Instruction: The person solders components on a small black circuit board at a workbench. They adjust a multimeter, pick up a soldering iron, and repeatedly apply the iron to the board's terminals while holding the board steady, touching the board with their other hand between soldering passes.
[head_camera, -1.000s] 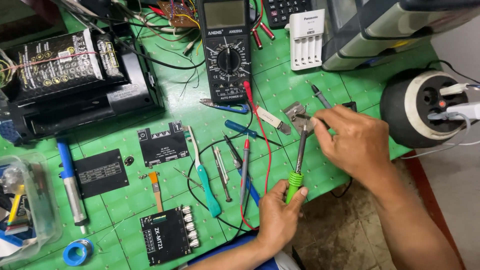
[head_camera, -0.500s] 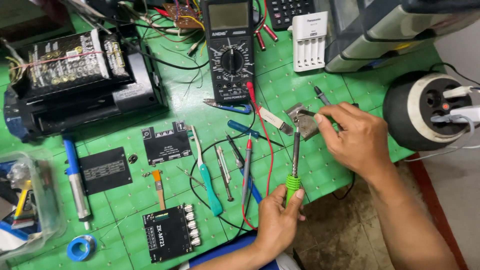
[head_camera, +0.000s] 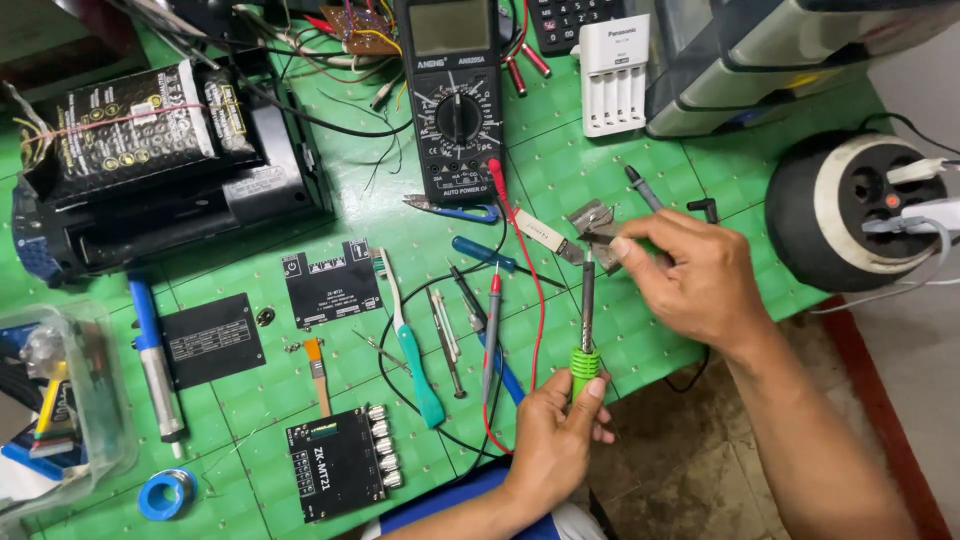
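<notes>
Green-handled soldering iron (head_camera: 585, 330) rises from the left hand (head_camera: 556, 432), clenched round its grip at lower centre; right hand (head_camera: 692, 277) pinches a small metal part (head_camera: 592, 222) at its tip; fingers so close risk a burn.

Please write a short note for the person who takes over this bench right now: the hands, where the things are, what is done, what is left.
Left hand grips the green-handled soldering iron, tip up at the small metal part.
Right hand pinches that part just above the green mat.
Multimeter lies behind, its red probe beside the teal tweezers.
Done: iron and part are brought together.
Left: the joint itself; its state is too small to judge.
</notes>
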